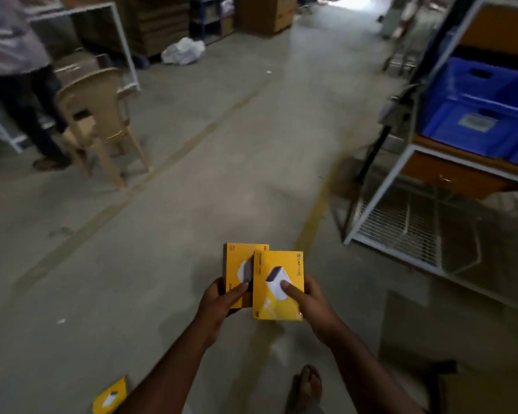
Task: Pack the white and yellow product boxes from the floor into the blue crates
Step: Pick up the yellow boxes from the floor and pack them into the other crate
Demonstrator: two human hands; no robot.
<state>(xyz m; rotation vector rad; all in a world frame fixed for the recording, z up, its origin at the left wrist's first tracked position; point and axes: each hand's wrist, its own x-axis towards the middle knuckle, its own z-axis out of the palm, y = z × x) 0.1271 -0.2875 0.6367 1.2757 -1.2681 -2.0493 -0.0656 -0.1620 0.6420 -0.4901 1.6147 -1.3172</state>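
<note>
Item one: we hold a yellow box (278,284) in our right hand (308,303), fingers closed round its right edge and the thumb pressed on the printed white charger on its face. Item two: a second yellow box (236,270) sits in our left hand (219,306), gripped at its lower end with the thumb across the front; the first box overlaps its right edge. Both are held above the concrete floor (192,174), over a faded yellow line. Item three: a third yellow box (109,397) lies on the floor at the bottom edge of the view, left of our left forearm. Item four: blue crates (479,115) stand on a white-framed shelf rack (401,180) along the right edge (their contents cannot be seen). Also noted: a beige plastic chair (99,121) at the left, with another person (18,70) standing beside it.
</note>
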